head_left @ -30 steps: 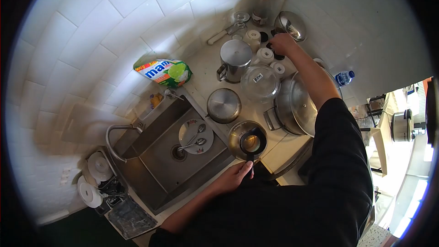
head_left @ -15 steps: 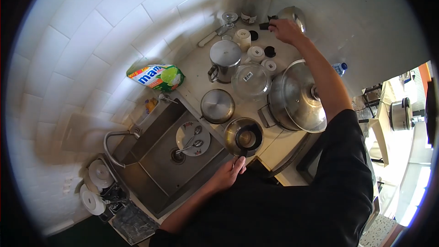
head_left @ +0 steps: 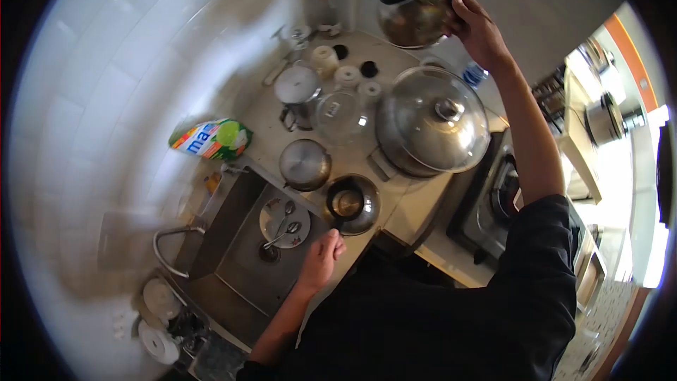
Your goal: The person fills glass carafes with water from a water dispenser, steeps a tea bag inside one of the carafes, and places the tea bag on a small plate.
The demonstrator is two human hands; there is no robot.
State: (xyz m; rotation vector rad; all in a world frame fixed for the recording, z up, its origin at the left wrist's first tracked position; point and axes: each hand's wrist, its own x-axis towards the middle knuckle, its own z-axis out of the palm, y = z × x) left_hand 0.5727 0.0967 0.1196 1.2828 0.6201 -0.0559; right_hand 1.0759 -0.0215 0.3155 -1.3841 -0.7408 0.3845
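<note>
My right hand [head_left: 482, 28] grips the black handle of a glass coffee pot [head_left: 415, 20], lifted above the counter at the back. The pot has a black lid. Low in the middle, my left hand [head_left: 326, 254] is closed on the handle of a small black strainer [head_left: 347, 202], which lies over a metal bowl [head_left: 368, 220]. Beside the bowl is an upturned metal pan [head_left: 305, 164]. A large lidded pot [head_left: 430, 121] stands below the raised coffee pot.
The sink [head_left: 240, 268] holds a plate [head_left: 271, 220] with spoons. Around the counter are a metal jug [head_left: 297, 85], a clear glass bowl [head_left: 341, 116], white cups [head_left: 347, 76], a bottle [head_left: 327, 10] and a detergent bag [head_left: 215, 139]. A stove [head_left: 486, 204] is at right.
My right hand has taken hold of the coffee pot at the back and raised it. The view has shifted to the right. My left hand still holds the strainer over the bowl.
</note>
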